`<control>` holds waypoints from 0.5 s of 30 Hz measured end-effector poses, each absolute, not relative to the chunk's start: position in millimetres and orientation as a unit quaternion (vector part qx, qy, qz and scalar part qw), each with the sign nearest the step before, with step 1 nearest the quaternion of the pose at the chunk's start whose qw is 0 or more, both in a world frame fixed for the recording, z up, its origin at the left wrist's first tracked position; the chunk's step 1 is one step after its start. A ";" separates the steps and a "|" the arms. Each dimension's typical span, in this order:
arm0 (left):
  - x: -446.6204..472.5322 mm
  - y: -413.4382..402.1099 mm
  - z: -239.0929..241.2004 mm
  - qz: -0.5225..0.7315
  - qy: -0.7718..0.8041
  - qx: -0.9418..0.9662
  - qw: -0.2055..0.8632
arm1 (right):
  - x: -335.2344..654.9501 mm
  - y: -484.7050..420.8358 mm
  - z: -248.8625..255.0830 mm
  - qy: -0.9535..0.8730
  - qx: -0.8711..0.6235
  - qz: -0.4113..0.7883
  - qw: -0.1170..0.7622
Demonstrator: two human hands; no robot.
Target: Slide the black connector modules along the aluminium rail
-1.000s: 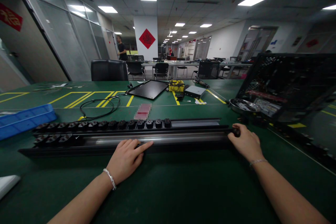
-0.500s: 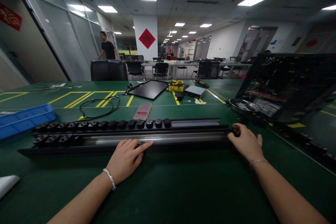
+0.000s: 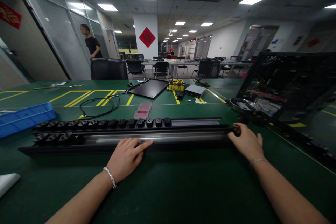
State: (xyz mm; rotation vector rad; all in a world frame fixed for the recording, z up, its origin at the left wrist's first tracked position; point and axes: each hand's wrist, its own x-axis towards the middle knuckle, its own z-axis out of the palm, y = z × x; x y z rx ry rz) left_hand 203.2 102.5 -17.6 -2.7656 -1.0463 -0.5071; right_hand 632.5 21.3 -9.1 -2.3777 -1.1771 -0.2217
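Note:
A long black channel rail (image 3: pixel 183 138) with a shiny inner strip lies across the table in front of me. Several black socket-like modules (image 3: pixel 65 137) sit in its left end. My left hand (image 3: pixel 126 156) rests on the near edge of this rail, index finger stretched along it. At the rail's right end, my right hand (image 3: pixel 246 141) pinches a small black module (image 3: pixel 237 131), mostly covered by the fingers. Behind lies a second rail (image 3: pixel 195 123), its left and middle part filled with a row of similar modules (image 3: pixel 122 123).
A blue bin (image 3: pixel 26 117) stands left. Further back are a black cable (image 3: pixel 99 106), a flat screen panel (image 3: pixel 148 88), a yellow box (image 3: pixel 176 84) and a grey box (image 3: pixel 195 91). To the right are a metal bowl (image 3: pixel 244 105) and an open computer case (image 3: pixel 291 87). A person (image 3: pixel 91 43) is beyond the table.
Both my hands and the rails stay practically where they were. In the background the person has moved to the left.

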 end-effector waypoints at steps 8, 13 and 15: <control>202.7 103.3 -18.8 -0.178 -0.341 -0.919 0.079 | 635.8 21.5 -11.0 -0.429 -0.866 -0.075 0.244; 202.8 103.2 -18.5 -0.170 -0.347 -0.919 0.075 | 635.3 21.7 -10.1 -0.421 -0.872 -0.073 0.238; 202.9 103.1 -18.2 -0.171 -0.345 -0.920 0.074 | 635.0 21.8 -10.1 -0.422 -0.872 -0.074 0.237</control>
